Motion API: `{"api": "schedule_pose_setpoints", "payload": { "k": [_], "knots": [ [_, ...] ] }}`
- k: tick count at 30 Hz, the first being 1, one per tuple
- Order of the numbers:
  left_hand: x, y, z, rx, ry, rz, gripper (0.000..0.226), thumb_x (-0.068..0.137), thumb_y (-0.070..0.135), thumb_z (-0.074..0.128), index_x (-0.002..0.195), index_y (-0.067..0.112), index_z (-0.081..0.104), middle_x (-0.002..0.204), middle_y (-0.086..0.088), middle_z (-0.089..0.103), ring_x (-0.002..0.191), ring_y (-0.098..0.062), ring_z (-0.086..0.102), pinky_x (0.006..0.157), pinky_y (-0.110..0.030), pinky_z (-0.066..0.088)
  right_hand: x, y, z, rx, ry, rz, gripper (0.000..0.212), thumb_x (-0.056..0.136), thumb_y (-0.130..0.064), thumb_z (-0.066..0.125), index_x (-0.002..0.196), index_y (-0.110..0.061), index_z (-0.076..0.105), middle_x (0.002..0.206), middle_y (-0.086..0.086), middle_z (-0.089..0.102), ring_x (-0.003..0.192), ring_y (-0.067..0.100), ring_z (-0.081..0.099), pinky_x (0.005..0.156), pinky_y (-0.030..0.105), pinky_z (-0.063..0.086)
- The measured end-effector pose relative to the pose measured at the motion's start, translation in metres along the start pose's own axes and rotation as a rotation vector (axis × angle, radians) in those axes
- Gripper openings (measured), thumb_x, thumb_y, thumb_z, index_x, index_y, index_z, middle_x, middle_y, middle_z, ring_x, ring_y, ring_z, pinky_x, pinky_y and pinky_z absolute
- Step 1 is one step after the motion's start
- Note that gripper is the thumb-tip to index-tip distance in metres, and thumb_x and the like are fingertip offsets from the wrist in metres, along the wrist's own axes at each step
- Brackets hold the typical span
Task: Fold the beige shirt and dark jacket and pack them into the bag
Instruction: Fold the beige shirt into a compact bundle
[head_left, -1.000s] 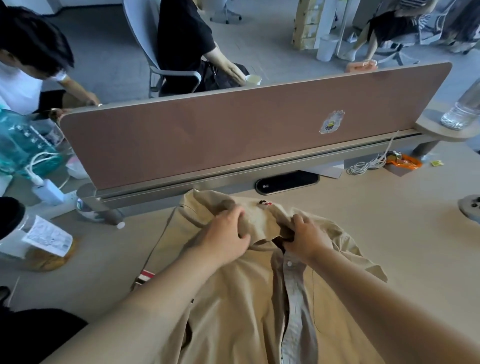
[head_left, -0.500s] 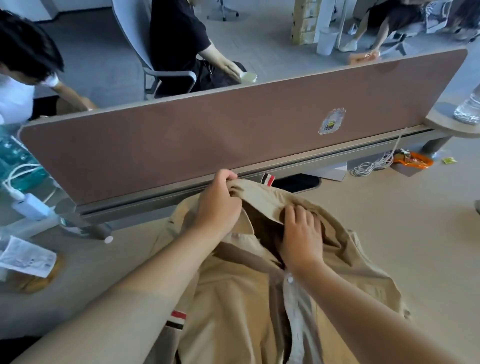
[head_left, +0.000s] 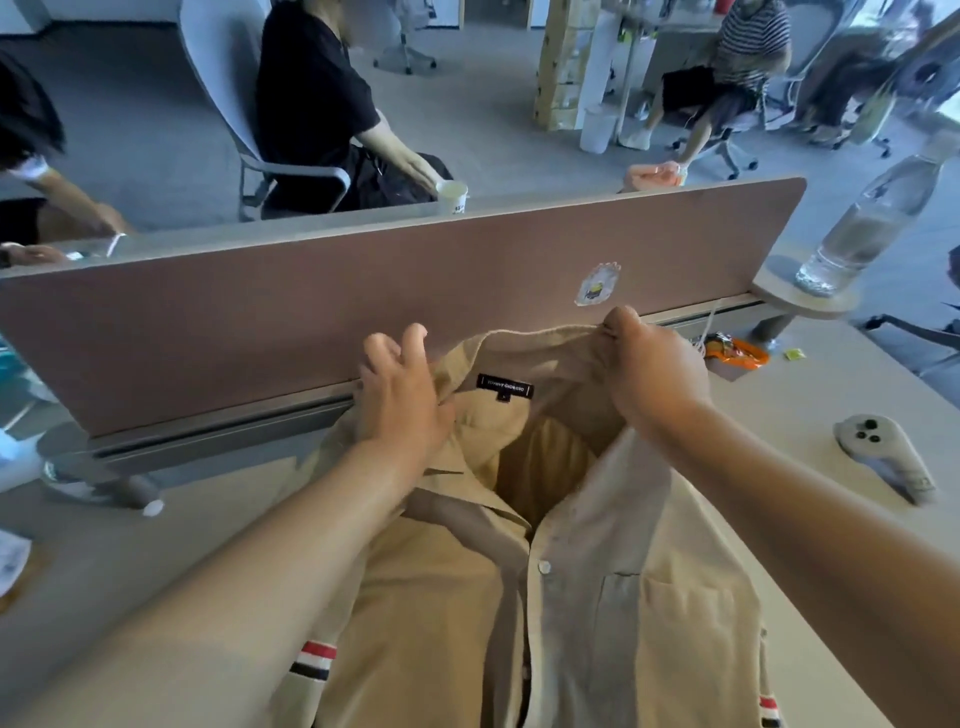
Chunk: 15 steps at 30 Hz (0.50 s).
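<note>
Both hands (head_left: 519, 384) lift beige shirt (head_left: 571, 597), hem cut off.

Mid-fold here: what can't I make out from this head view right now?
- Beige shirt: hem cut off by the bottom edge.
- Collar label: text too small to read.
- Dark jacket and bag: not in frame.
- Left hand: grip on the collar unclear; palm faces away.
</note>
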<state>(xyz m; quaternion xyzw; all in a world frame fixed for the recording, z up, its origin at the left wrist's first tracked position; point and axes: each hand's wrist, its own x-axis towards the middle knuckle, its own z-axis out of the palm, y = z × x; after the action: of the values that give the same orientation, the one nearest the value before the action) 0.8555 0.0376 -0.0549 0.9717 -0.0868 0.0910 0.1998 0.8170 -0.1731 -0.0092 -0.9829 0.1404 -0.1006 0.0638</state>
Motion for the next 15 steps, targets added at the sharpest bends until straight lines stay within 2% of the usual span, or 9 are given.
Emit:
{"api": "schedule_pose_setpoints", "payload": {
  "k": [2,3,4,6,8,9,12,14,15],
  "knots": [
    [-0.012,0.012,-0.001,-0.057,0.273,0.187,0.048,0.075,0.033,0.073,0.111,0.016,0.047,0.106,-0.010,0.049,0.082,-0.021,0.051,0.070,-0.028,0.046,0.011,-0.005,-0.006,0.193,-0.110,0.057,0.019,0.092,-0.015,0.049,0.108,-0.013,0.061,0.094,0.012,0.065,0.076,0.028,0.052,0.065,0.029,0.038],
    [-0.019,0.023,-0.002,-0.147,0.274,0.253,0.037,0.076,0.030,0.072,0.104,0.017,0.050,0.099,-0.005,0.051,0.078,-0.018,0.051,0.067,-0.024,0.046,0.015,-0.007,-0.007,0.268,-0.161,0.067,0.021,0.092,-0.016,0.051,0.108,-0.012,0.064,0.094,0.010,0.064,0.079,0.025,0.050,0.067,0.027,0.038],
    [-0.026,0.034,-0.003,-0.257,0.158,0.277,0.026,0.080,0.029,0.069,0.098,0.018,0.054,0.093,0.001,0.052,0.075,-0.014,0.052,0.065,-0.022,0.045,0.017,-0.008,-0.007,0.323,-0.198,0.077,0.023,0.092,-0.015,0.053,0.109,-0.010,0.066,0.092,0.007,0.061,0.080,0.023,0.050,0.069,0.026,0.037],
    [-0.043,0.054,0.007,-0.365,-0.273,0.230,0.013,0.087,0.032,0.062,0.094,0.022,0.059,0.082,0.009,0.055,0.077,-0.011,0.055,0.068,-0.021,0.048,0.015,-0.009,-0.004,0.458,-0.256,0.129,0.020,0.091,-0.016,0.057,0.107,-0.009,0.067,0.089,0.005,0.060,0.077,0.022,0.053,0.062,0.025,0.041],
    [-0.056,0.062,0.026,-0.434,-0.619,0.130,0.021,0.088,0.040,0.061,0.098,0.022,0.059,0.088,0.008,0.061,0.085,-0.014,0.059,0.072,-0.022,0.049,0.011,-0.010,-0.003,0.648,-0.326,0.231,0.011,0.091,-0.019,0.062,0.097,-0.012,0.067,0.083,0.007,0.062,0.067,0.018,0.056,0.047,0.022,0.042],
    [-0.062,0.062,0.035,-0.481,-0.713,0.070,0.031,0.087,0.045,0.061,0.105,0.020,0.060,0.096,0.005,0.064,0.091,-0.016,0.061,0.077,-0.025,0.050,0.010,-0.010,-0.003,0.724,-0.353,0.283,0.007,0.090,-0.019,0.064,0.092,-0.013,0.067,0.080,0.006,0.063,0.064,0.015,0.055,0.043,0.019,0.042],
    [-0.074,0.064,0.058,-0.488,-0.817,-0.029,0.045,0.087,0.051,0.058,0.117,0.017,0.061,0.112,-0.002,0.066,0.106,-0.024,0.061,0.092,-0.037,0.050,0.008,-0.009,-0.003,0.817,-0.366,0.328,0.004,0.089,-0.016,0.066,0.086,-0.014,0.065,0.079,0.006,0.063,0.063,0.013,0.058,0.048,0.020,0.047],
    [-0.081,0.068,0.071,-0.304,-0.787,-0.041,0.050,0.090,0.051,0.053,0.122,0.013,0.058,0.117,-0.006,0.064,0.111,-0.027,0.059,0.091,-0.035,0.048,0.009,-0.008,-0.003,0.677,-0.323,0.272,0.003,0.089,-0.012,0.064,0.091,-0.013,0.066,0.086,0.008,0.064,0.065,0.018,0.063,0.048,0.022,0.050],
    [-0.084,0.070,0.082,-0.231,-0.764,-0.055,0.050,0.091,0.049,0.052,0.122,0.011,0.056,0.118,-0.008,0.062,0.111,-0.028,0.059,0.088,-0.033,0.048,0.011,-0.008,-0.002,0.590,-0.298,0.241,0.010,0.090,-0.009,0.061,0.098,-0.012,0.066,0.090,0.010,0.065,0.065,0.022,0.065,0.046,0.023,0.052]
  ]
}}
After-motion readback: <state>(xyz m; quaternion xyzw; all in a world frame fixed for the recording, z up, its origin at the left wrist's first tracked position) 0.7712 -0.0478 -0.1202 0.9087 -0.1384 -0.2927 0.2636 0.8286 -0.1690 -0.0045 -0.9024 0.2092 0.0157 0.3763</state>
